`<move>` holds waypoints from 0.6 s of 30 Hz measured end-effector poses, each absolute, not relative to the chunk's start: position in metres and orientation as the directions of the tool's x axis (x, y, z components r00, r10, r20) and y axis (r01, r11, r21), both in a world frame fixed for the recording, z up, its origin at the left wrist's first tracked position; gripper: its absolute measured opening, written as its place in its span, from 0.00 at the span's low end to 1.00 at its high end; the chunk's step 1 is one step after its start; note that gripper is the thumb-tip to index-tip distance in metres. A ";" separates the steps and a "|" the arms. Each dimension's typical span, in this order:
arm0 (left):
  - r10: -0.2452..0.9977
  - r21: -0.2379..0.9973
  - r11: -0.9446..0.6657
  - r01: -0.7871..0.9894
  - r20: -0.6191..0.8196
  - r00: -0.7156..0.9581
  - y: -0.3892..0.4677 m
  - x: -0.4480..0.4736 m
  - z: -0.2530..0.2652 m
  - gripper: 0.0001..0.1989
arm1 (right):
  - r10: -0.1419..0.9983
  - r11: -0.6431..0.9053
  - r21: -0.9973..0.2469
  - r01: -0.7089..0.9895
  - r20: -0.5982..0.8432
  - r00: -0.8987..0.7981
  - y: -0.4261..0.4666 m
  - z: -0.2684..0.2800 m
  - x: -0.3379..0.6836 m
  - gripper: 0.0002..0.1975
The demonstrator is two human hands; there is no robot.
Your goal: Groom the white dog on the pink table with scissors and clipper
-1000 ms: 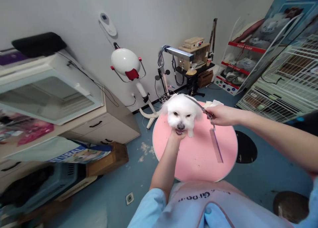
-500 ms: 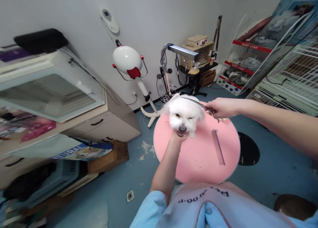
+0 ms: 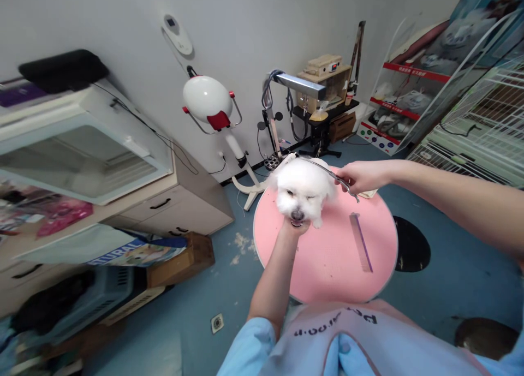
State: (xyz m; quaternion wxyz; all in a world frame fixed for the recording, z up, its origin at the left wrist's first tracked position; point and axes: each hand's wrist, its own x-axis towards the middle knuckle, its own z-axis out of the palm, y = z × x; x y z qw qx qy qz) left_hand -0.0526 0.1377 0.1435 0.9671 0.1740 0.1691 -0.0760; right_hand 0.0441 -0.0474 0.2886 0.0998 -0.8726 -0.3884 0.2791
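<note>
A fluffy white dog (image 3: 303, 188) is on a round pink grooming table (image 3: 323, 272), facing me, one of its eyes squeezed shut. Cupped beneath its chin, my left hand (image 3: 295, 226) holds the muzzle from below; most of the fingers are hidden under the fur. My right hand (image 3: 360, 176) is closed around the handles of long curved scissors (image 3: 327, 171), whose blades lie along the top of the dog's head. A purple-edged comb (image 3: 362, 244) lies on the table to the right of the dog.
Behind the table stand a white stand dryer (image 3: 208, 99) and a metal grooming arm (image 3: 298, 84). A white wire cage (image 3: 483, 125) is at the right, drawers (image 3: 164, 204) at the left. White fur clumps (image 3: 243, 244) and a black round stool (image 3: 411, 245) are near the table.
The scissors have turned slightly in my right hand, and their blades have shifted a little over the dog's head. My left hand stays under the chin. The whole view has shifted slightly.
</note>
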 end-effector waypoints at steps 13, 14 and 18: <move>-0.131 0.239 0.950 0.203 -0.286 0.949 0.136 -0.054 0.147 0.31 | 0.759 -0.651 -0.528 0.545 -0.447 0.474 -0.050 0.280 0.054 0.14; -0.138 0.236 0.949 0.209 -0.287 0.948 0.136 -0.054 0.148 0.31 | 0.757 -0.653 -0.541 0.530 -0.456 0.467 -0.051 0.279 0.055 0.14; -0.146 0.239 0.944 0.229 -0.318 0.937 0.136 -0.053 0.150 0.32 | 0.739 -0.673 -0.581 0.458 -0.494 0.459 -0.055 0.268 0.063 0.18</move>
